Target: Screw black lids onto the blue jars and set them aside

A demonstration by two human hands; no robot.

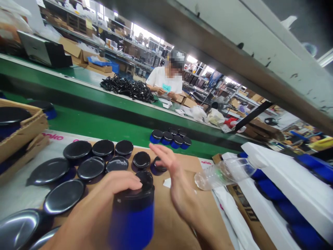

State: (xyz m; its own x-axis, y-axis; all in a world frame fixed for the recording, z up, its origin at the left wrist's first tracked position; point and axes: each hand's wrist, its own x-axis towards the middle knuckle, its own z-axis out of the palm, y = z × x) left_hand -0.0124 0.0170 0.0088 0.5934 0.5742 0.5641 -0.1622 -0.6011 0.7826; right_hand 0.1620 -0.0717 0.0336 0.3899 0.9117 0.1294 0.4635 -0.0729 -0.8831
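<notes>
A blue jar [134, 222] with a black lid is close to the camera at the lower middle, slightly blurred. My left hand [104, 194] is wrapped round it from the left, fingers over the lid. To the right of the jar, my right hand [179, 180] is raised with fingers stretched out, nothing in it. Its fingertips are beside a small dark-lidded jar [159, 166] on the cardboard. Several black-lidded jars [91, 168] stand in rows on the cardboard sheet [177, 215] to the left.
A clear plastic bottle [229, 172] lies at the right, by white foam [291, 184] holding blue jars. Several jars [171, 138] stand on the green surface. A cardboard box [39, 121] is at left. Across the bench sits a person [166, 80] near black cables [127, 88].
</notes>
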